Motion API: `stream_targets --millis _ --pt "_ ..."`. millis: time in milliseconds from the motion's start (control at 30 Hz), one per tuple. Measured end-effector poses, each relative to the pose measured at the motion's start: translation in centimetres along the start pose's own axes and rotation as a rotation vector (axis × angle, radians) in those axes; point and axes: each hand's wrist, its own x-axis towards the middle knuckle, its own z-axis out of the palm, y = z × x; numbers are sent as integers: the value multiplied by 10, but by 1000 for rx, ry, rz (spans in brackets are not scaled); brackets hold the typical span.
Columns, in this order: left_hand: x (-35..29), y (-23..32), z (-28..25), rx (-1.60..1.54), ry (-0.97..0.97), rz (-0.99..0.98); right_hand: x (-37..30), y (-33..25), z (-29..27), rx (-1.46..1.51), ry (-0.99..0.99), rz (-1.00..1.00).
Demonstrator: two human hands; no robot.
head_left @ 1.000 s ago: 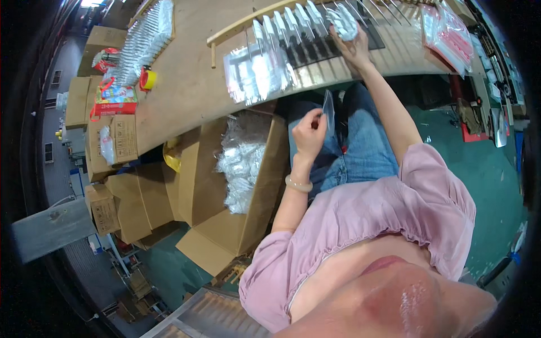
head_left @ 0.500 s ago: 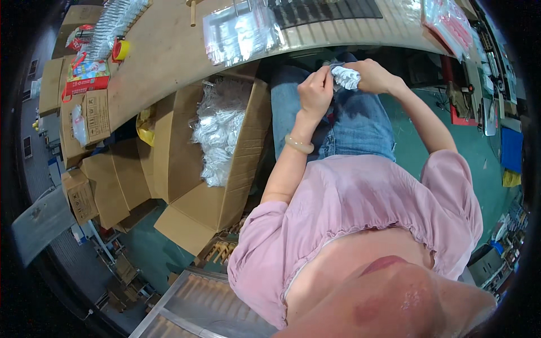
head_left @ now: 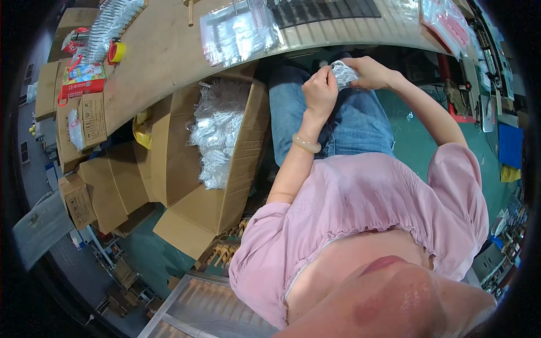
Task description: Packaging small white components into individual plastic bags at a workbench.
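Observation:
Over my lap, just below the table's near edge, both hands meet at a bundle of white cord (head_left: 343, 75), looped into a loose coil. Bent fingers of my left hand (head_left: 319, 93) pinch its left side. My right hand (head_left: 369, 73) is closed around the right side, the thumb side toward the coil. A small round greyish thing shows just beyond the left fingertips; I cannot make out what it is. To the left, an open cardboard box (head_left: 246, 132) holds many white bundles in clear plastic (head_left: 217, 141).
On the table (head_left: 152, 48) lie clear plastic bags (head_left: 239, 36), a dark ridged mat (head_left: 327, 12) and a yellow tape roll (head_left: 116, 52). Pinkish plastic bags (head_left: 448, 25) lie at the right. More cardboard boxes (head_left: 104, 188) stand at the left, and a slatted rack (head_left: 197, 304) below.
The white bundle has turned between my hands, and more of its looped strands show. My left hand has shifted slightly right, and my right hand slightly left.

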Motion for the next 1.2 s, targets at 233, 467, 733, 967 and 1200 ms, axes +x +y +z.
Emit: stream_targets --millis 233,467,733,967,1200 --pt "4 -3 1 -49 15 -40 3 10 5 -576 262 -290" --pt "6 -11 -6 -93 -71 56 3 10 -14 -764 325 -521" --pt "18 -30 -52 19 -500 479 -2 17 -36 -864 128 -679" --pt "24 -32 -63 -76 -303 182 -4 32 -15 -130 371 -639" --pt "33 -31 -86 153 -341 116 10 21 5 138 460 -429"
